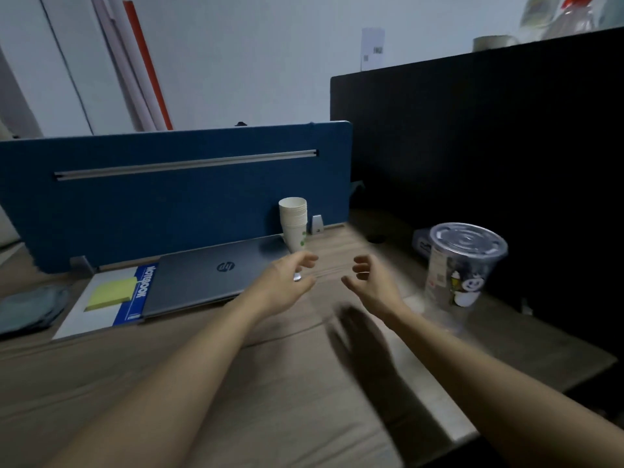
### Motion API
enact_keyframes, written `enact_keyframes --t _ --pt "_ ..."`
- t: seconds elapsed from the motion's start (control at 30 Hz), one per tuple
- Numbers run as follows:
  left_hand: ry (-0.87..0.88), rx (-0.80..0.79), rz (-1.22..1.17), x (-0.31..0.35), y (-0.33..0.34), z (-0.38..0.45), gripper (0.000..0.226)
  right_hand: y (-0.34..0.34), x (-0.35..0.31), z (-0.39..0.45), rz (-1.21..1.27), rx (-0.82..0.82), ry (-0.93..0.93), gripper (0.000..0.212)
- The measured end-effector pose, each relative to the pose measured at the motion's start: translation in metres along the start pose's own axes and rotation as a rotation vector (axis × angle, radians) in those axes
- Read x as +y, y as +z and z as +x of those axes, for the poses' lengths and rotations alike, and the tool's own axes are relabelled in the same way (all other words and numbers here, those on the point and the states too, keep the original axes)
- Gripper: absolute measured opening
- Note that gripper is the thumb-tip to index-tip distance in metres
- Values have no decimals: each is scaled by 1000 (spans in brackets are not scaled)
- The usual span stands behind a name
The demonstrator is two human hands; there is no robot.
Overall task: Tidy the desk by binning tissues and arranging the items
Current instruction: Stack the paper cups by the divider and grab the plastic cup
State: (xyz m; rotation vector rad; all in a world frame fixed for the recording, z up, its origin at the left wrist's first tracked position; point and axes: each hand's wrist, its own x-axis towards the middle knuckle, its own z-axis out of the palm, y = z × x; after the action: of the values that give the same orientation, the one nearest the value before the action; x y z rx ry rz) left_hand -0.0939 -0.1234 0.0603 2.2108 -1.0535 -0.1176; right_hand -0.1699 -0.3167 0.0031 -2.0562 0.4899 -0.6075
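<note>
Both my hands hover over the middle of the wooden desk, a palm's width apart. My left hand has its fingers curled and apart, holding nothing that I can make out. My right hand is likewise open with bent fingers. A stack of white paper cups stands just behind my left hand, against the blue divider. A clear lidded plastic cup with a cartoon print stands to the right of my right hand. A closed grey laptop lies to the left. No tissue shows.
A blue-edged notebook with yellow sticky notes lies left of the laptop, with grey cloth at the far left. The blue divider and a black partition wall the back and right. A small box sits behind the plastic cup.
</note>
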Motion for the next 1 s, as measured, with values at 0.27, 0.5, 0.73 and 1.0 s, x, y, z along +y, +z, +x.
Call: enact_keyframes --t 0.27,0.5,0.73,1.0 --pt "48 -7 -46 49 41 -34 41 -58 20 -72 55 11 -1 47" --pt "58 -23 -111 70 86 -50 43 -106 52 -104 -18 192 99 30" --pt "31 -45 -156 81 103 -33 45 -138 76 -94 -11 330 144 37" --pt "21 -52 -172 79 115 -5 47 -139 92 -70 112 201 54 78"
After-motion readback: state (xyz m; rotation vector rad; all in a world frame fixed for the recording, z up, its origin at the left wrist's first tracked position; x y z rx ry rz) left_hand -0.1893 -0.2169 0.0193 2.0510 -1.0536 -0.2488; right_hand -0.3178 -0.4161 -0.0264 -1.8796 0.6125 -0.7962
